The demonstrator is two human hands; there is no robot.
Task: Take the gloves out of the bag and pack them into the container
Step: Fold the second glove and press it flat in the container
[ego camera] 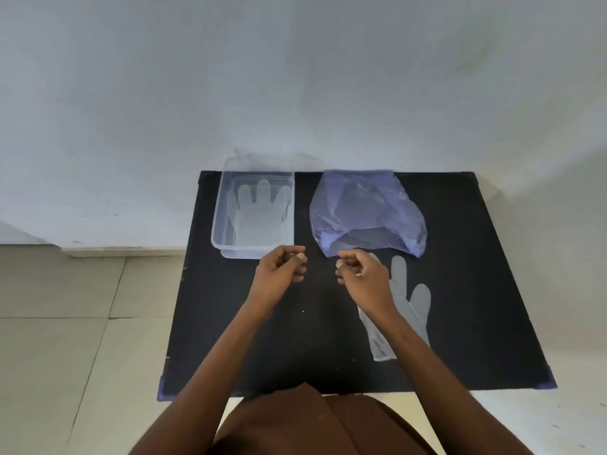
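Observation:
A clear plastic container [218, 224] stands at the table's far left with one see-through glove [259, 211] lying flat in it, fingers pointing away. To its right lies a crumpled bluish plastic bag [366, 211], its mouth facing me. A second see-through glove [407, 300] lies flat on the table just in front of the bag, partly hidden under my right forearm. My left hand [281, 274] hovers in front of the container, fingers curled, holding nothing. My right hand [361, 274] hovers at the bag's mouth, fingers curled shut, empty.
The black table [312, 339] stands against a pale wall, with purple tape at its near corners. A tiled floor lies to the left. My brown clothing shows at the bottom edge.

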